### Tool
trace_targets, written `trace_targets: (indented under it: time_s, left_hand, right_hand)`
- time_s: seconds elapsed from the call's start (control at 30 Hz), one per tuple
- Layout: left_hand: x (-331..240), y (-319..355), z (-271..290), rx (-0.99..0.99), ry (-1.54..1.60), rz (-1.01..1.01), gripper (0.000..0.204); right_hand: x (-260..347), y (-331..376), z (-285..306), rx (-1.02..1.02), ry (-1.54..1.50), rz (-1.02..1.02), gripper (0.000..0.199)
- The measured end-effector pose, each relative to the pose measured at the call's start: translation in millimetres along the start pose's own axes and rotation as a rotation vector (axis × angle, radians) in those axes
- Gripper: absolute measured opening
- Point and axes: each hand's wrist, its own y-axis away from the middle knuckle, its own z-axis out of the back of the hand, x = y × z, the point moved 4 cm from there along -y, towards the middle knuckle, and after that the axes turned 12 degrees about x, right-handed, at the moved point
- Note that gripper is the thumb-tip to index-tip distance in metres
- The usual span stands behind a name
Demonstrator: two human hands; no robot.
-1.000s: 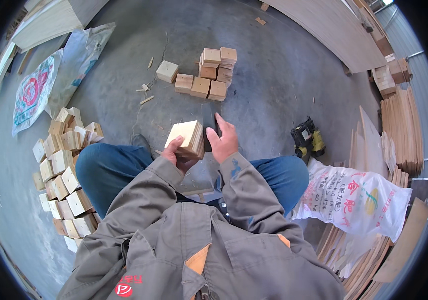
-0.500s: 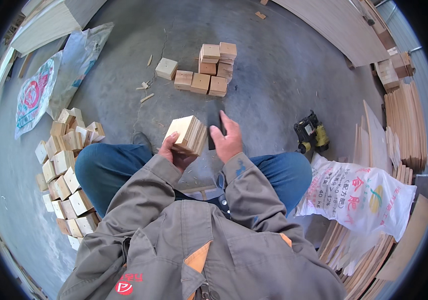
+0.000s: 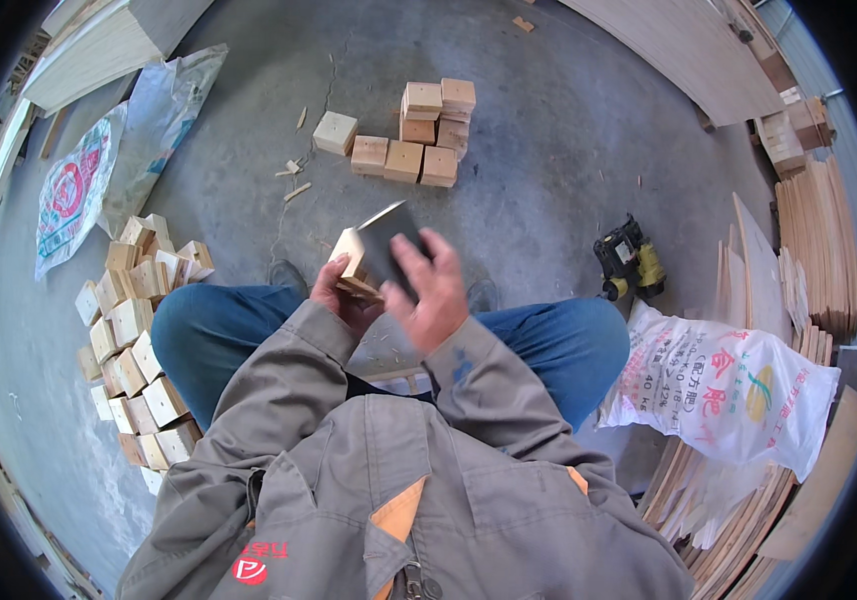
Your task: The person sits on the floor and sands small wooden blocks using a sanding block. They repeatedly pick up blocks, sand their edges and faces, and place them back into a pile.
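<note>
My left hand (image 3: 337, 292) is closed around a pale, layered plywood block (image 3: 346, 250), held up between my knees. My right hand (image 3: 431, 297) grips a dark, flat rectangular plate (image 3: 385, 243) with a bright upper edge; its exact kind cannot be made out. Tilted, the plate lies over the right side of the block and hides much of it. Whether plate and block touch is hard to tell. Some of the right fingers lie across the plate's face, slightly blurred.
Several wooden blocks (image 3: 404, 161) stand grouped on the floor ahead. A larger heap of blocks (image 3: 132, 322) lies by my left knee. To the right are a black and yellow power tool (image 3: 629, 262), a white printed sack (image 3: 719, 385) and stacked wooden strips (image 3: 817, 250). Wood scraps (image 3: 295, 180) lie ahead.
My right hand has swung the dark plate left and tilted it from beside the block to over it. The left hand still holds the block, shifted slightly left.
</note>
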Motion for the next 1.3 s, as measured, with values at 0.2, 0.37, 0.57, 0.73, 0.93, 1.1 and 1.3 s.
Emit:
trace_targets:
  time_s: [0.2, 0.37, 0.57, 0.73, 0.93, 1.1, 1.3]
  left_hand:
    - [3, 11, -18, 0.081, -0.091, 0.063, 0.072]
    - [-1, 4, -8, 0.009, -0.158, 0.007, 0.076]
    - [-7, 6, 2, 0.050, -0.116, 0.009, 0.079]
    - [-10, 3, 9, 0.028, -0.159, -0.043, 0.076]
    - [-9, 0, 5, 0.175, -0.225, -0.059, 0.077]
    - [-15, 0, 14, -0.031, 0.006, -0.066, 0.076]
    - [-19, 13, -11, -0.140, -0.045, -0.048, 0.071]
  right_hand:
    - [-112, 18, 13, -0.209, -0.188, -0.551, 0.058]
    - [-94, 16, 20, -0.236, -0.226, -0.445, 0.056]
    - [-86, 10, 9, -0.239, -0.744, -0.470, 0.056]
    - [-65, 10, 11, -0.144, -0.948, -0.479, 0.053]
    - [-59, 11, -1, -0.145, -1.335, -0.612, 0.048]
    - [-52, 15, -12, -0.050, -1.363, -0.626, 0.048]
    - [-46, 17, -31, 0.010, -1.435, -0.683, 0.048]
